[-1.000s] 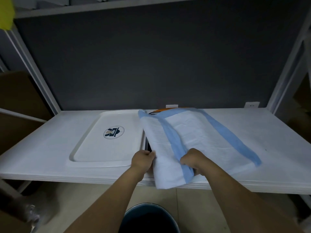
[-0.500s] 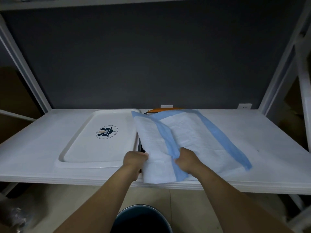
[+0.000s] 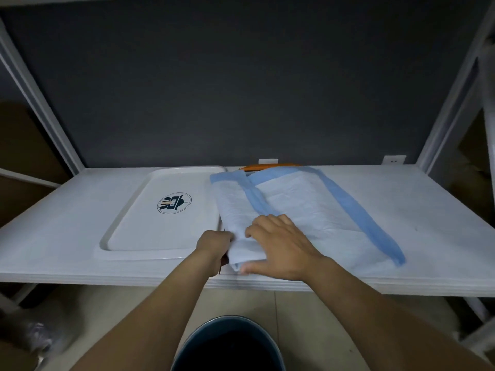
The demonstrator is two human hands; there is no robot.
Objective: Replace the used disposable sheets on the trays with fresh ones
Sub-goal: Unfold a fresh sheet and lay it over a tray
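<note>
A bare white tray (image 3: 128,236) with a round dark logo lies on the left half of the white shelf. Right of it a white disposable sheet (image 3: 308,207) with blue borders covers a second tray, of which only an orange rim (image 3: 270,166) shows at the back. The sheet's left side is folded over towards the middle. My left hand (image 3: 214,243) grips the folded edge at the near left corner. My right hand (image 3: 278,245) lies on top of the fold with fingers spread, thumb at the sheet's near edge.
The white shelf (image 3: 428,210) runs wide to the right of the sheet. White frame posts stand at both sides, with a dark wall behind. A dark round bin (image 3: 227,346) sits on the floor right below my arms. A crumpled plastic bag (image 3: 34,336) lies at lower left.
The folded left part of the sheet has moved further over the middle. My right hand let go of the blue border and now lies spread on top of the fold.
</note>
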